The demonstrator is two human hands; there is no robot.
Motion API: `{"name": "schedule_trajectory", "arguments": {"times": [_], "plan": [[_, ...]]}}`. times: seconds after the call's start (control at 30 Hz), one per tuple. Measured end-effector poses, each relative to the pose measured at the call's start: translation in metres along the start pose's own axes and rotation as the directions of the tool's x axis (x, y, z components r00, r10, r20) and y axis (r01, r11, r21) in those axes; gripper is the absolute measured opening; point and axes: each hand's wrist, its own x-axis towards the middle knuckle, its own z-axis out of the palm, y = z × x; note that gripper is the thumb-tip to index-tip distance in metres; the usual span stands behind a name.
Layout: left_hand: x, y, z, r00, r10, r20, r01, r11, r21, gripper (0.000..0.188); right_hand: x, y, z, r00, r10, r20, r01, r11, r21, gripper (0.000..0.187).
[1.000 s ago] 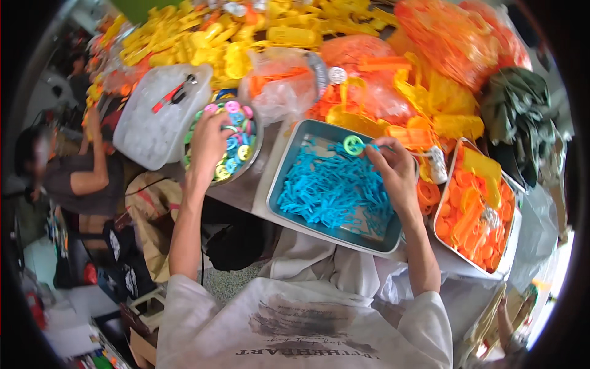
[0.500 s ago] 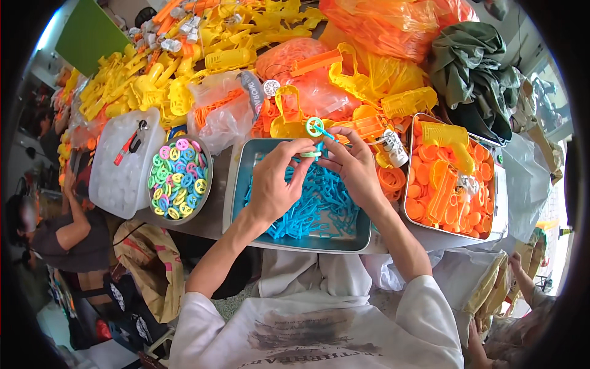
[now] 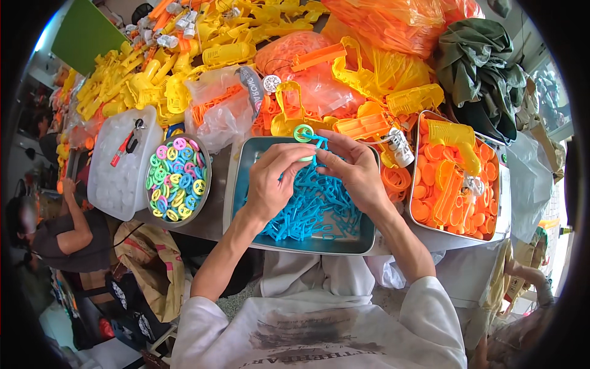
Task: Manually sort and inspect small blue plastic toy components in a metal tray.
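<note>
Above a teal metal tray, my two hands meet at a small blue plastic frame piece. My right hand pinches this piece between thumb and fingers. On its upper left end sits a light green spoked wheel. A second pale green wheel shows edge-on at the fingertips of my left hand, mostly hidden by them; it is pressed against the lower end of the blue piece. Whether it is joined there I cannot tell. Many loose blue plastic pieces lie in the tray underneath.
A round metal bowl of coloured wheels stands left, beside a translucent white tub with a red-handled tool. To the right is a metal tray of orange parts. Yellow plastic parts and orange bags pile behind.
The blue piece has turned and shifted slightly left, carrying the upper green wheel left and down. My left fingers now cover more of the lower wheel. The view has moved a little.
</note>
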Motion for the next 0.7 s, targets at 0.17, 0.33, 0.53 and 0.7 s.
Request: {"name": "schedule_trajectory", "arguments": {"times": [0.17,0.33,0.53,0.7], "plan": [[-0.002,-0.002,-0.001,0.998,0.060,0.026,-0.061,0.998,0.036,0.034,-0.001,0.010,-0.002,0.998,-0.025,-0.061,0.028,0.998,0.059,0.022],[-0.009,-0.005,-0.001,0.996,0.075,0.040,-0.077,0.996,0.049,0.039,-0.001,0.013,0.000,0.997,-0.063,-0.052,0.066,0.995,0.074,0.016],[-0.004,0.005,-0.001,0.996,0.087,0.032,-0.089,0.992,0.091,0.030,-0.002,-0.001,0.004,0.997,0.023,0.072,-0.022,1.000,-0.003,0.019],[-0.007,0.005,-0.009,0.923,-0.385,0.024,0.348,0.802,-0.486,0.007,-0.009,0.004,0.013,0.891,-0.435,0.129,0.438,0.747,-0.501,0.037]]}}
